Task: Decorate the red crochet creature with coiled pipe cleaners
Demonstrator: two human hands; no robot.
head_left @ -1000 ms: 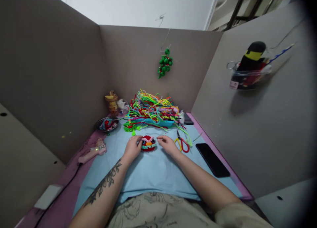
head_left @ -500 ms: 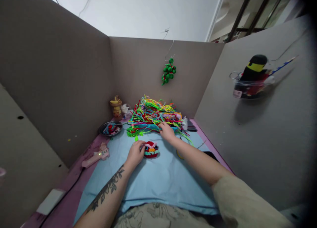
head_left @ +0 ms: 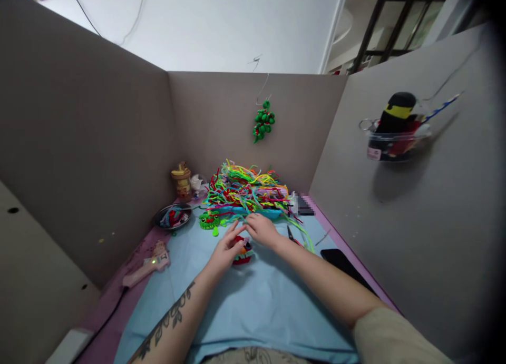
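My left hand (head_left: pixel 225 250) hovers over a small red fuzzy face ornament (head_left: pixel 244 257) with dark eyes, an orange nose and pale frills, partly covering it. Its fingers are stretched out and apart, pointing at the other hand's fingertips. My right hand (head_left: pixel 262 230) is just beyond the ornament, fingers closed together around what looks like a thin teal pipe cleaner (head_left: pixel 236 217); the grip itself is small and partly hidden. Behind lies a heap of coloured pipe cleaners (head_left: pixel 251 187) in a blue tray (head_left: pixel 272 214). Left of the hands sits a green fuzzy face ornament (head_left: pixel 208 220).
A pink glue gun (head_left: pixel 146 268) with a lit light lies at left, near a dark bowl (head_left: pixel 173 216) of fuzzy pieces. Scissors (head_left: pixel 291 234) and a black phone (head_left: pixel 343 266) lie at right. Grey panels surround the blue cloth (head_left: pixel 276 306); a clear cup (head_left: pixel 397 145) hangs at right.
My right hand has drawn back from the pipe cleaner heap toward the red ornament. My left hand has moved from the ornament's left side over it, its fingers spreading. The camera view has shifted slightly.
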